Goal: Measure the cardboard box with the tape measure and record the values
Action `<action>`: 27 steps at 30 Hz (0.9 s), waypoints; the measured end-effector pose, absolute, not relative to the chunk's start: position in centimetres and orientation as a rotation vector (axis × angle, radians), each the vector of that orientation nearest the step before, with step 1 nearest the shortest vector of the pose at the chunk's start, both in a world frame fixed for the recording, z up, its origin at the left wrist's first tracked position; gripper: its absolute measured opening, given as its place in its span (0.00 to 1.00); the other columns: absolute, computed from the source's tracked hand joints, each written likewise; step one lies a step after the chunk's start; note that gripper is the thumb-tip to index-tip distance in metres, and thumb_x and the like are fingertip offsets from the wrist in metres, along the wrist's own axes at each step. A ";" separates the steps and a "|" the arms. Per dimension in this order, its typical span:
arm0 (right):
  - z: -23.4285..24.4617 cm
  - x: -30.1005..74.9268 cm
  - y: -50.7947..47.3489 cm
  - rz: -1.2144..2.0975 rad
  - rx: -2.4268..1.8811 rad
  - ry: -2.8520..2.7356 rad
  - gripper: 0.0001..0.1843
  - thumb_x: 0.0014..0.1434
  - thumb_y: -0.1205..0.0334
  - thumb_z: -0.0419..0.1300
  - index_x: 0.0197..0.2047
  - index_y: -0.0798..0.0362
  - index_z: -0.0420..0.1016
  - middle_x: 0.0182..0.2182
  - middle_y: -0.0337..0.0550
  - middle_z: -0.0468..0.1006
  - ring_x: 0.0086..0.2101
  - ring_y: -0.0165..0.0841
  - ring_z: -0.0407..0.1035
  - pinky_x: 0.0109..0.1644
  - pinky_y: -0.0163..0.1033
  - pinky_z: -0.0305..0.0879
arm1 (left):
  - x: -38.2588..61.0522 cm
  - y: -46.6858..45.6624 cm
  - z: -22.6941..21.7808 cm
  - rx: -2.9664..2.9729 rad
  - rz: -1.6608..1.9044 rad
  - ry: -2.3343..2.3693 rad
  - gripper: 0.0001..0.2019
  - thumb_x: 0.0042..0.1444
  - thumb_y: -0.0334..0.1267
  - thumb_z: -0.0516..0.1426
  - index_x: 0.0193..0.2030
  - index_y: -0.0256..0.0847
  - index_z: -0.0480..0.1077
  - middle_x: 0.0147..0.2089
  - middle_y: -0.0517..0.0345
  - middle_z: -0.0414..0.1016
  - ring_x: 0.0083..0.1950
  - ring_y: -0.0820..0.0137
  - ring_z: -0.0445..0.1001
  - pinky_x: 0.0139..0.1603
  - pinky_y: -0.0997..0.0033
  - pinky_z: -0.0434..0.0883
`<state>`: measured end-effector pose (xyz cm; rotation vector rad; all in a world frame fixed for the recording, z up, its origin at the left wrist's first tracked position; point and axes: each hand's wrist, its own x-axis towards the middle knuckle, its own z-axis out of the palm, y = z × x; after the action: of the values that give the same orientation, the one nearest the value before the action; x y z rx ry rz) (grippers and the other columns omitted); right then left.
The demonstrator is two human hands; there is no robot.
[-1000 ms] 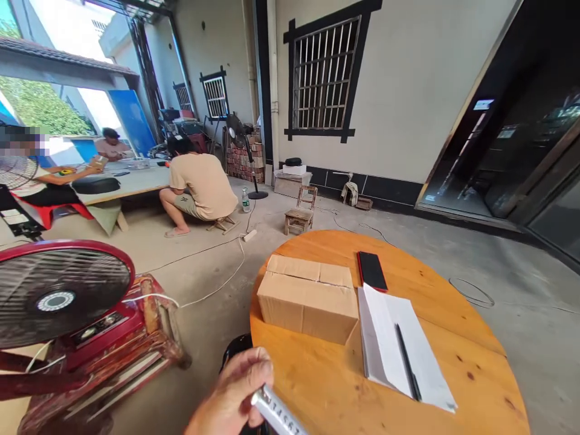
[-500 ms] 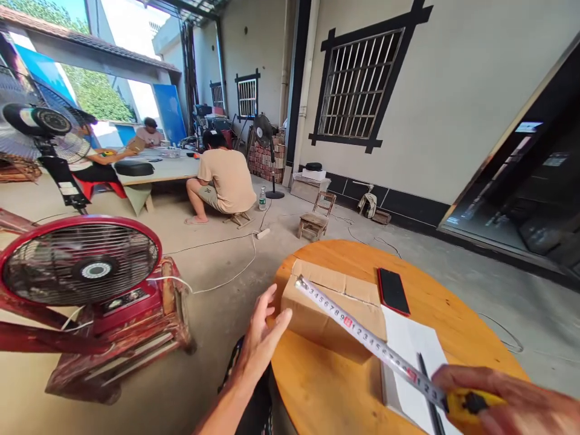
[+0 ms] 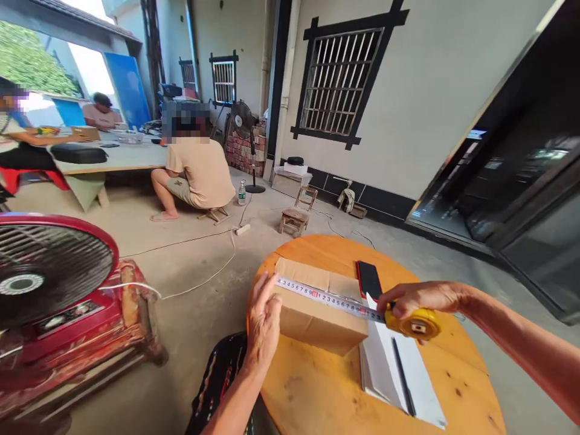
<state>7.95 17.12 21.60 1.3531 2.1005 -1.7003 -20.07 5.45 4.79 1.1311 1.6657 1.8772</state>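
A cardboard box (image 3: 317, 317) lies on a round wooden table (image 3: 344, 386). My left hand (image 3: 263, 320) rests against the box's left end, fingers pressed by the tip of a tape measure blade (image 3: 326, 298) that lies stretched along the box top. My right hand (image 3: 419, 299) grips the yellow tape measure case (image 3: 414, 324) just past the box's right end. A red-edged phone (image 3: 369, 280) lies behind the box. White paper sheets (image 3: 399, 368) with a black pen (image 3: 402, 377) lie right of it.
A red fan (image 3: 40, 272) stands on a red crate at the left. Other people sit at a long table (image 3: 122, 158) farther back, one on a low stool. A small wooden chair (image 3: 296, 212) and white cables lie on the concrete floor.
The tape, held slanting above the box, now lies flat along its top. My left hand went from open beside the box to pressing its left end. My right hand moved in to the box's right end.
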 end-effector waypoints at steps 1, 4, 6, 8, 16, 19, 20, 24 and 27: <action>21.8 7.8 17.1 -1.717 1.333 2.053 0.19 0.45 0.64 0.59 0.39 0.59 0.84 0.29 0.45 0.80 0.25 0.32 0.73 0.22 0.31 0.66 | -20.1 5.4 4.8 1.134 1.876 1.680 0.19 0.63 0.37 0.48 0.58 0.46 0.70 0.69 0.56 0.61 0.70 0.63 0.58 0.71 0.60 0.55; 22.1 7.9 17.5 -1.727 1.301 2.016 0.20 0.46 0.63 0.59 0.42 0.59 0.83 0.30 0.44 0.79 0.25 0.31 0.73 0.22 0.30 0.68 | -20.1 5.4 4.9 1.137 1.872 1.704 0.19 0.63 0.40 0.49 0.58 0.46 0.70 0.69 0.56 0.61 0.70 0.63 0.57 0.70 0.63 0.56; 22.0 8.2 17.8 -1.720 1.271 1.997 0.20 0.47 0.62 0.60 0.43 0.58 0.82 0.30 0.44 0.79 0.25 0.31 0.72 0.22 0.31 0.69 | -20.2 5.3 4.9 1.138 1.860 1.718 0.19 0.63 0.41 0.49 0.58 0.45 0.70 0.69 0.56 0.62 0.70 0.63 0.58 0.70 0.64 0.57; 21.7 8.5 18.1 -1.716 1.251 1.985 0.20 0.47 0.62 0.59 0.43 0.57 0.82 0.31 0.43 0.78 0.25 0.31 0.72 0.22 0.33 0.70 | -20.2 5.3 4.9 1.139 1.847 1.732 0.20 0.63 0.41 0.49 0.59 0.45 0.70 0.69 0.55 0.62 0.70 0.63 0.58 0.70 0.64 0.56; 21.6 9.2 18.0 -1.644 1.291 2.124 0.18 0.45 0.63 0.62 0.40 0.55 0.83 0.32 0.43 0.80 0.28 0.33 0.73 0.27 0.33 0.69 | -19.5 5.0 5.7 1.078 1.868 1.792 0.25 0.64 0.39 0.49 0.68 0.49 0.58 0.72 0.57 0.56 0.72 0.61 0.55 0.70 0.63 0.56; 21.2 9.3 14.8 -1.879 1.458 2.129 0.19 0.47 0.59 0.66 0.44 0.53 0.81 0.37 0.45 0.80 0.32 0.36 0.75 0.32 0.36 0.72 | -19.2 5.1 5.4 1.051 1.932 1.797 0.28 0.65 0.41 0.50 0.71 0.50 0.52 0.74 0.56 0.49 0.73 0.60 0.51 0.70 0.61 0.56; 20.7 9.1 13.0 -2.055 1.486 2.071 0.20 0.49 0.54 0.65 0.46 0.52 0.79 0.36 0.45 0.80 0.32 0.37 0.76 0.34 0.39 0.73 | -19.2 5.2 5.2 1.080 1.939 1.783 0.26 0.65 0.42 0.50 0.69 0.50 0.56 0.75 0.55 0.49 0.73 0.60 0.51 0.70 0.61 0.57; 16.6 7.3 4.5 -2.617 1.560 1.755 0.26 0.57 0.37 0.56 0.47 0.48 0.74 0.38 0.47 0.79 0.36 0.44 0.78 0.37 0.47 0.75 | -19.8 5.3 4.0 1.206 1.900 1.661 0.17 0.65 0.46 0.50 0.55 0.46 0.72 0.70 0.53 0.60 0.69 0.60 0.60 0.67 0.62 0.61; 12.9 5.0 0.0 -2.532 1.503 2.058 0.27 0.52 0.34 0.59 0.45 0.44 0.76 0.38 0.45 0.80 0.38 0.47 0.77 0.41 0.54 0.75 | -20.6 5.2 3.6 1.252 1.857 1.570 0.18 0.63 0.47 0.53 0.55 0.45 0.73 0.67 0.52 0.64 0.69 0.59 0.61 0.65 0.61 0.63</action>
<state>4.95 -0.03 12.86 1.5028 2.0583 -2.5315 -20.58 5.20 3.58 1.2524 1.5695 1.8566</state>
